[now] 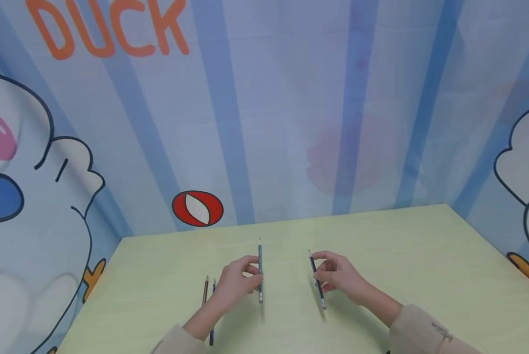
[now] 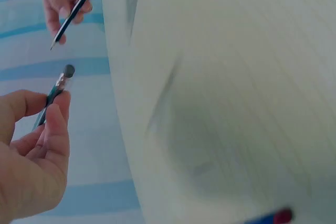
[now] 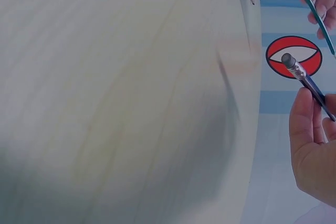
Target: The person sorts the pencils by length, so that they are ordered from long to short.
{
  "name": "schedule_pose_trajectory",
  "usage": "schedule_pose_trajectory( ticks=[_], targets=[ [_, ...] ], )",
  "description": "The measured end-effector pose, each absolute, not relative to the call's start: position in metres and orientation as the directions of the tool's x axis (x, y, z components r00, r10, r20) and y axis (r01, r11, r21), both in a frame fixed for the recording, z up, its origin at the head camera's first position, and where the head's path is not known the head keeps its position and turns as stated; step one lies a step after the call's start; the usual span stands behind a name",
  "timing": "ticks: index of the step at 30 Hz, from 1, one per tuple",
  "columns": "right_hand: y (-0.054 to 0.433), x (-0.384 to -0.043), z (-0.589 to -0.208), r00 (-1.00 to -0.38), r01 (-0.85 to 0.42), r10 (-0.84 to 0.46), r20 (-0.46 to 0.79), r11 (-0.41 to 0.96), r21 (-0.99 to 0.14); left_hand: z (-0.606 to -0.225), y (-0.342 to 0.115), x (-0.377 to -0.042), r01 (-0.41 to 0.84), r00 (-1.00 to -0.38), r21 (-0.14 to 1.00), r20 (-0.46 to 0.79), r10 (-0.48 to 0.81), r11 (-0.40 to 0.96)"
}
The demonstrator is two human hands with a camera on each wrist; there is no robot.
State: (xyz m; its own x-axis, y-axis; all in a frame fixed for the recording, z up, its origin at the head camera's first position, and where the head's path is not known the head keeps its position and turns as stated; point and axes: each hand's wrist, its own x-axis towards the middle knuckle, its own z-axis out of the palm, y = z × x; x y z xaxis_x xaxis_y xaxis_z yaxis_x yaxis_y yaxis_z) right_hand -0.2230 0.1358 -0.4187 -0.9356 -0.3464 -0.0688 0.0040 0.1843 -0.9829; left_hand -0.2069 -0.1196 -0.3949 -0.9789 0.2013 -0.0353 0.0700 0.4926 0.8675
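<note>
My left hand pinches a teal pencil between thumb and fingers, its point away from me and its eraser end toward me. To the right, my right hand pinches a dark blue pencil, tilted slightly, with its point also away from me. Both pencils are held over the table, a gap between them. Metal bands and dark erasers show on the teal pencil in the left wrist view and on the dark blue pencil in the right wrist view.
Left of my left hand, a brown pencil and a blue pencil lie on the pale yellow-green table, partly hidden by my left arm. A blue striped cloth backdrop with cartoon prints stands behind the table and along its sides.
</note>
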Motion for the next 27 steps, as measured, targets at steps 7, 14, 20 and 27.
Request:
schedule_pose_trajectory(
  ticks=[7, 14, 20, 27],
  targets=[
    [0.136, -0.222, -0.419, -0.934, 0.010, -0.350, -0.077, 0.189, -0.982, -0.388, -0.148, -0.206, -0.014, -0.975, 0.841, -0.132, 0.180, 0.540],
    [0.138, -0.222, -0.420, -0.931, 0.010, -0.356, -0.076, 0.185, -0.983, -0.392, -0.167, -0.205, -0.099, -0.972, 0.811, -0.202, 0.117, 0.577],
    [0.139, -0.222, -0.420, -0.930, 0.012, -0.358, -0.081, 0.190, -0.982, -0.398, -0.176, -0.201, -0.126, -0.972, 0.800, -0.217, 0.087, 0.587],
    [0.139, -0.223, -0.421, -0.929, 0.015, -0.360, -0.083, 0.188, -0.982, -0.410, -0.183, -0.199, -0.128, -0.972, 0.779, -0.220, 0.077, 0.614]
  ],
)
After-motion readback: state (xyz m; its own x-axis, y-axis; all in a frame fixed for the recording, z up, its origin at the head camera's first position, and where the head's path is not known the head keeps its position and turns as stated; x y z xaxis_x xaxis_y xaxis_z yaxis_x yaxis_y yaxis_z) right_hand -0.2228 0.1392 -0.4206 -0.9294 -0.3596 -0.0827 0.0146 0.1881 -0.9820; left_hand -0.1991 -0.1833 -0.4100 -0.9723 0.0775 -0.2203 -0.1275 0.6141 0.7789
